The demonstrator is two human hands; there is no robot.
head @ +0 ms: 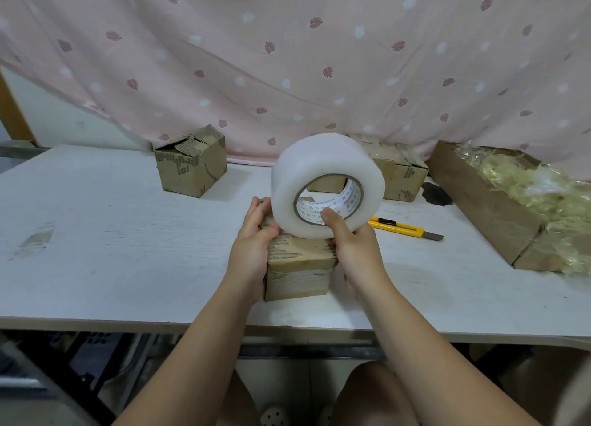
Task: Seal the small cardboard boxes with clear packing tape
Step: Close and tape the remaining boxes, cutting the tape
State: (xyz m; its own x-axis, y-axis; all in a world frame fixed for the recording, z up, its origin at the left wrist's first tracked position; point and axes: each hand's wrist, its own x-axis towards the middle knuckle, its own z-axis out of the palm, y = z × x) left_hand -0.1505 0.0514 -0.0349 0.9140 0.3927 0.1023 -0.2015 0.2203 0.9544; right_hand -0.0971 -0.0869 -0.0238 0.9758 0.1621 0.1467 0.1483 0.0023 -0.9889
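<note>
A small cardboard box (299, 265) stands in the middle of the white table, its top flaps worn and ragged. Directly above it my right hand (350, 243) holds a big roll of clear packing tape (323, 172), with the thumb hooked into the roll's core. My left hand (254, 233) lies against the box's left side and top edge, fingers touching the roll's lower rim. A second small box (192, 161) sits at the back left. Another box (399, 172) stands behind the roll, partly hidden by it.
A yellow utility knife (404, 228) lies to the right of the roll. A long cardboard tray (486, 201) with crumpled clear plastic takes up the right side. A pink curtain (287, 57) hangs behind the table (112, 233). A dark patch marks the table near the tray.
</note>
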